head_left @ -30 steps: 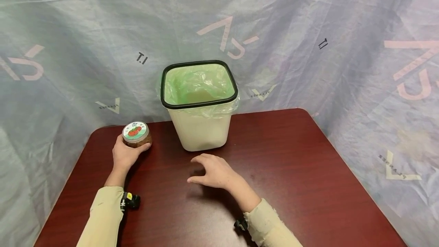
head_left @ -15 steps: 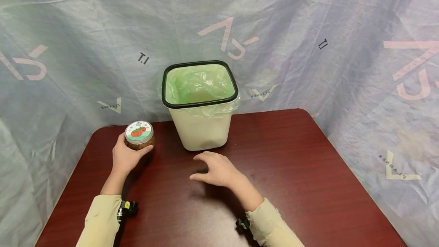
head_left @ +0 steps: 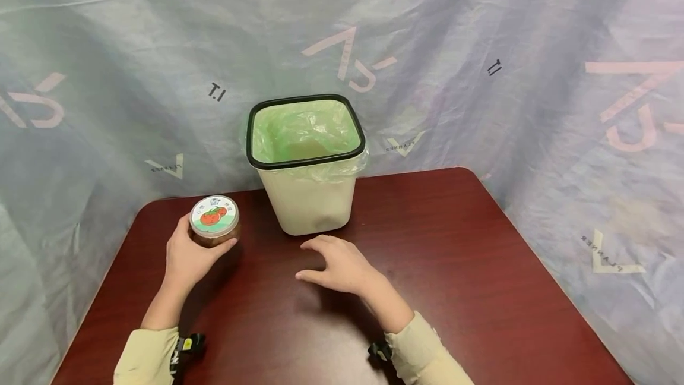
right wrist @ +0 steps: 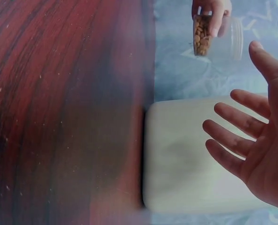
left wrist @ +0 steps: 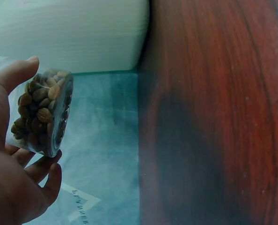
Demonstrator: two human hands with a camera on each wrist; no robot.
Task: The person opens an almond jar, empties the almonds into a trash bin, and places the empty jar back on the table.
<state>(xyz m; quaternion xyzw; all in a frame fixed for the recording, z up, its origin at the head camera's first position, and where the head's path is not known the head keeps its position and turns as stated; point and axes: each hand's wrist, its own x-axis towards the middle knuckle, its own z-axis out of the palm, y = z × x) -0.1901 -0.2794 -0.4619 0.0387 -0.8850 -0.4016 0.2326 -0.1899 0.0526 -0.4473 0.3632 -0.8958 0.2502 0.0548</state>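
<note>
My left hand [head_left: 187, 257] grips a clear round jar [head_left: 215, 217] at the left of the head view. Its lid label is white and green with red tomatoes. In the left wrist view the jar [left wrist: 47, 110] holds brown, nut-like pieces, with my thumb on one side and fingers on the other. Its base hangs above the table. My right hand [head_left: 342, 266] hovers in front of the bin, holding nothing. Its fingers [right wrist: 230, 138] are spread and nearly straight in the right wrist view, where the jar [right wrist: 202, 37] also appears in my left hand.
A cream waste bin [head_left: 312, 204] with a black rim stands at the table's back edge, lined with a thin green plastic bag [head_left: 315, 126]. The dark red table [head_left: 438, 254] extends to both sides. A printed grey cloth [head_left: 427, 34] hangs behind it.
My left hand has lifted the jar and drawn it slightly toward me; its lid looks larger. The right hand has barely shifted, and the bin has stayed in place.
</note>
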